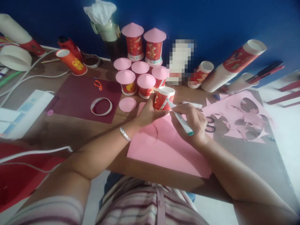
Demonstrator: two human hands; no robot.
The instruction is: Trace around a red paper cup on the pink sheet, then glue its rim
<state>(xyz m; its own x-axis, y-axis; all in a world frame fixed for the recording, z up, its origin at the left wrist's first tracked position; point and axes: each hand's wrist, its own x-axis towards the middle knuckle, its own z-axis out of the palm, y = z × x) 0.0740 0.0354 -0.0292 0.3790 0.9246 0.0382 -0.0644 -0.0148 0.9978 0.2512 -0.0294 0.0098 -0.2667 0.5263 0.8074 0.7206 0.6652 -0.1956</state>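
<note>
My left hand [150,111] is wrapped round a red paper cup [161,97] with a white rim, held upright above pink paper. In my right hand [193,120] is a white marker pen [184,122] with a green end, its tip at the cup's side. A large pink paper sheet [168,147] lies beneath both hands, with a faint round outline on it. Just left of the cup is a pink paper disc [127,104]. Behind it stand several red cups with pink cone tops, such as a short one [146,86] and a taller one [154,47].
Cut pink scraps [234,109] and scissors [210,124] lie to the right. White tape [101,106] rests on a maroon sheet [82,93] at left. Tall paper tubes [234,67] lean near the blue wall [211,25]. White cables [32,76] cross the left side.
</note>
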